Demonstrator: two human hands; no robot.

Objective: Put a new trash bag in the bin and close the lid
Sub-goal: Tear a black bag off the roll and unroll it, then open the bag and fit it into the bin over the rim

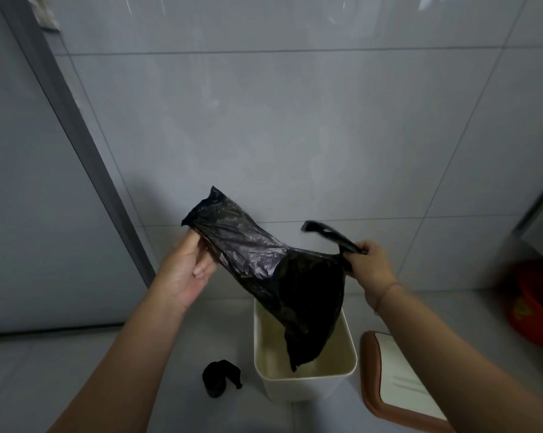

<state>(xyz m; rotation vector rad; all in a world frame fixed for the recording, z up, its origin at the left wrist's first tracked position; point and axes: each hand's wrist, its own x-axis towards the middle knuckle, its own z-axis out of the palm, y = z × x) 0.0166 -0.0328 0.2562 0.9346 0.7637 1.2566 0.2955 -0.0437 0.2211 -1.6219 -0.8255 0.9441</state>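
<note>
A black trash bag (273,270) hangs stretched between my hands above the cream bin (307,384), which stands open on the floor. My left hand (187,270) grips the bag's upper left end, fingers curled around it. My right hand (368,264) pinches one of the bag's handle loops at the right. The bag's lower tip dangles down into the bin's mouth. The bin's lid (398,373), white with a brown rim, lies flat on the floor to the right of the bin, partly behind my right forearm.
A black roll of bags (220,378) lies on the floor left of the bin. A red basin (532,307) sits at the far right. A grey tiled wall stands right behind the bin, with a grey door frame (85,157) slanting at the left.
</note>
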